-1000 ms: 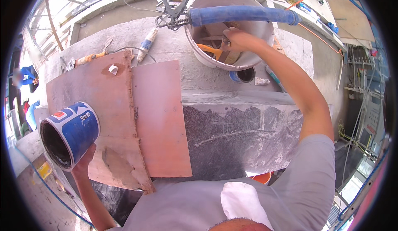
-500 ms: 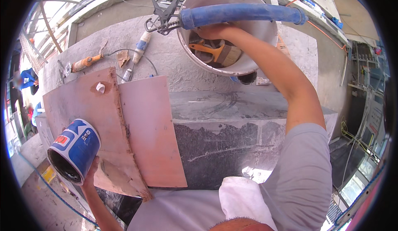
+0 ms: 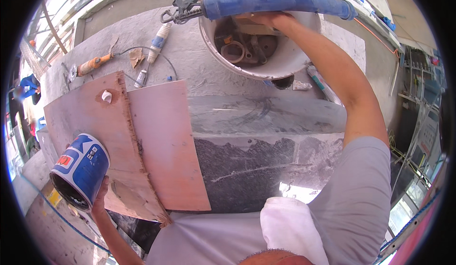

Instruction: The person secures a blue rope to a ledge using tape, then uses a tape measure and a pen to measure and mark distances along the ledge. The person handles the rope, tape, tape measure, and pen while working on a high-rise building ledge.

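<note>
My left hand grips a blue and white tin can, tilted so that its dark mouth faces the lower left. My right hand reaches into a large whitish bucket. Its fingers are partly hidden behind a blue-barrelled caulking gun, which lies across the bucket's mouth. A blurred wide paintbrush is at those fingers, and an orange tip shows above the barrel. Several dirty tools, including a ring-shaped piece, lie in the bucket's bottom.
Two pinkish boards overlap beside the can, one bearing a white lump. An angle grinder with a cord and a tube lie on the grey slab. Another tube lies right of the bucket. Someone in blue is far left.
The orange-handled paintbrush has left its place among the tools and risen with my right hand. That hand has moved slightly right. The left hand still holds the can.
</note>
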{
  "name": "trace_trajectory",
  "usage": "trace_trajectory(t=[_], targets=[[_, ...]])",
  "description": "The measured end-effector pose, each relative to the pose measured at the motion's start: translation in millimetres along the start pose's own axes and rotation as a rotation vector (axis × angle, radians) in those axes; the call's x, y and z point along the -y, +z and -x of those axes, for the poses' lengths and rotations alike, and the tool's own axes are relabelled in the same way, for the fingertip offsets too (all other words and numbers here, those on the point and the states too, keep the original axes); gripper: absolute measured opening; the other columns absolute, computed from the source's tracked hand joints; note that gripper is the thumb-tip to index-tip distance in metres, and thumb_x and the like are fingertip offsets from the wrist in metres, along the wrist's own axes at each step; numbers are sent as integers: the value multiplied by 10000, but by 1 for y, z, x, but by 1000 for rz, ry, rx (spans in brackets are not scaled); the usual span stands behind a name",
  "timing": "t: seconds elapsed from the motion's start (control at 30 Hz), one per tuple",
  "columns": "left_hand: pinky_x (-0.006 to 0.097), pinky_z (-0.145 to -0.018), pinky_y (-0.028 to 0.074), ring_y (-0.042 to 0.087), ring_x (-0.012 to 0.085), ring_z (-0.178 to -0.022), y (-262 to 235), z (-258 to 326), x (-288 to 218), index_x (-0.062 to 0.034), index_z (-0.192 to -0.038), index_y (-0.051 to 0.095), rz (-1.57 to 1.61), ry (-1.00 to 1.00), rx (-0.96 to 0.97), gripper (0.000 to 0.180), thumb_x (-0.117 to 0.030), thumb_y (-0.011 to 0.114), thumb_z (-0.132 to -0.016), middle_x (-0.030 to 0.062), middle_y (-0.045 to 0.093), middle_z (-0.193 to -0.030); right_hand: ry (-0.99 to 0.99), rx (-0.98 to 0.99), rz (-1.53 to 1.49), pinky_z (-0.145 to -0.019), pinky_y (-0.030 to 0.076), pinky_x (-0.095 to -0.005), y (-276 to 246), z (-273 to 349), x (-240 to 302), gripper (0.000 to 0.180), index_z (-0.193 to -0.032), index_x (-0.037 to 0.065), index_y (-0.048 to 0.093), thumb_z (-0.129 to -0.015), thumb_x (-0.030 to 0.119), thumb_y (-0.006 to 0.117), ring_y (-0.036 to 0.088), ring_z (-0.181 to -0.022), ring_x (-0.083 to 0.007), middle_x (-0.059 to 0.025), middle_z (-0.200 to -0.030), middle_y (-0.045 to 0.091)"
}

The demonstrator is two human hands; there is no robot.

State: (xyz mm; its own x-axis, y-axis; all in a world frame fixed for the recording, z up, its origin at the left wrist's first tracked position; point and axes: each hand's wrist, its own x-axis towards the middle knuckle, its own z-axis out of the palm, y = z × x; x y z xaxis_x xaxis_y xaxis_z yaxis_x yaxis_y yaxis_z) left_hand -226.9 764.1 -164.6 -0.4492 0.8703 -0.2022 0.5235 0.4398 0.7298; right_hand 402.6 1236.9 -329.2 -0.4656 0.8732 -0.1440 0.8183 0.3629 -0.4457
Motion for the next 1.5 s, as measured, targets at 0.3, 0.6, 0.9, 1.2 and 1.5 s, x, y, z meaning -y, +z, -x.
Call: trace_trajectory(t=[0.3, 0.6, 0.9, 1.2, 1.5], targets=[[427, -1055, 589, 715, 287, -1205, 14, -11, -32, 7, -1466, 612, -393, 411, 42, 725, -194, 968, -868, 135, 737, -1385, 81, -183, -11, -1049, 576, -452, -5, -7, -10, 533, -1408, 104, 670, -1045, 494, 673, 743, -1189, -343, -154, -1296, 750], [416, -1038, 592, 718, 271, -1176, 22, -9, -32, 4, -1432, 631, -281, 318, 15, 704, -155, 984, -845, 119, 747, -1347, 97, -160, -66, -1059, 576, -443, -15, -7, -6, 590, -1426, 99, 663, -1045, 550, 670, 749, -1180, -342, -161, -1296, 747], [424, -1100, 561, 712, 274, -1210, 18, -18, -27, -4, -1458, 623, -392, 383, 24, 712, -165, 974, -859, 128, 735, -1386, 110, -112, -183, -1069, 577, -433, -11, 8, 11, 649, -1444, 94, 657, -1045, 605, 666, 755, -1171, -341, -168, -1296, 744], [437, -1130, 549, 687, 290, -1289, 27, -27, -28, 0, -1576, 505, -284, 451, 28, 902, -164, 990, -832, 152, 678, -1484, 274, 374, -599, -1103, 588, -421, -23, 7, 4, 783, -1456, 23, 663, -1047, 689, 633, 746, -1214, -368, -219, -1355, 727], [405, -1023, 586, 724, 245, -1136, 39, -12, -41, -11, -1414, 662, -288, 424, -11, 694, -94, 993, -809, 104, 753, -1308, 475, 606, 76, -925, 689, -476, -49, 15, -18, 521, -1423, -75, 636, -1101, 335, 618, 801, -1070, -370, -251, -1234, 769]])
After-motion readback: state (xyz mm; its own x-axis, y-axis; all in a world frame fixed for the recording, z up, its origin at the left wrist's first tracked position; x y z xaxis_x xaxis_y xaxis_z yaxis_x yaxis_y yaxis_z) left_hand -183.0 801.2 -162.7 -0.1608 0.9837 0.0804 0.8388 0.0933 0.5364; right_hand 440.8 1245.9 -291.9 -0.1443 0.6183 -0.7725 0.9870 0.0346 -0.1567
